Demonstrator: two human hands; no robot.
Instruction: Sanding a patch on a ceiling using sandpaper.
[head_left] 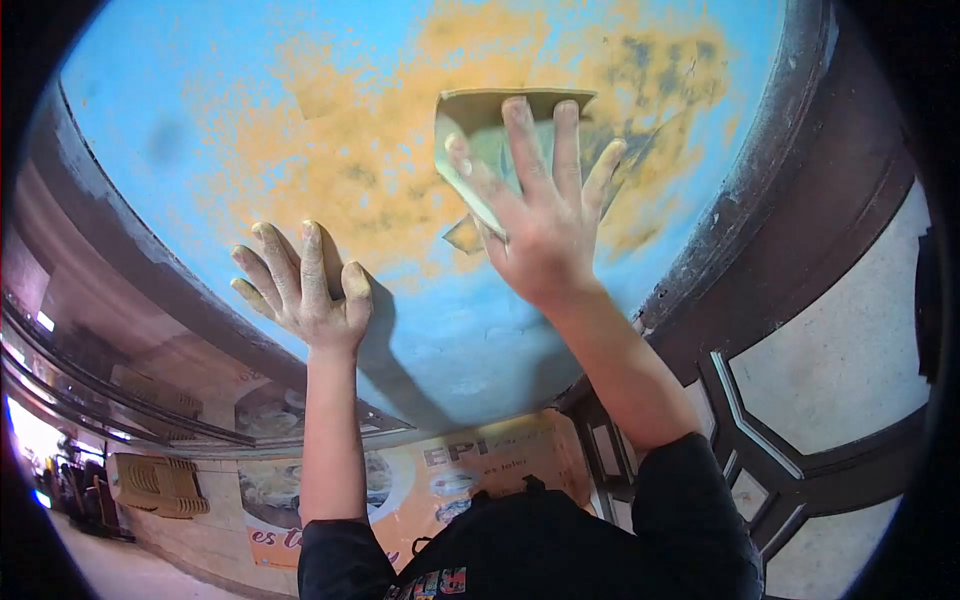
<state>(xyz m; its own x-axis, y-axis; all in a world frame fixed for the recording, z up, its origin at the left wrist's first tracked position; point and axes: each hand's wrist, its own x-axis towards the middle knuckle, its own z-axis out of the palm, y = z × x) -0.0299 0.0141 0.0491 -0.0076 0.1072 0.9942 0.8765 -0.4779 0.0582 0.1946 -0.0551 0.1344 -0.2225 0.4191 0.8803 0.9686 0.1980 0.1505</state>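
Observation:
A blue painted panel point(480, 345) spreads before me, with a large worn orange patch and dark grey smudges. Against its upper right part my right hand point(545, 240) presses a bent greenish sheet of sandpaper point(492, 125). Its fingers are stretched apart over the sheet, and the thumb is mostly hidden by the sheet's lower edge. My left hand point(325, 310) rests with spread fingers at the panel's lower left and holds nothing. Pale yellowish dust coats the fingertips of both hands.
A dark brown frame point(770, 190) curves around the panel. Pale panels with dark trim point(840, 340) stand at the right. An orange printed banner point(545, 455) is below, and a tan ribbed plastic object point(160, 485) lies at the lower left.

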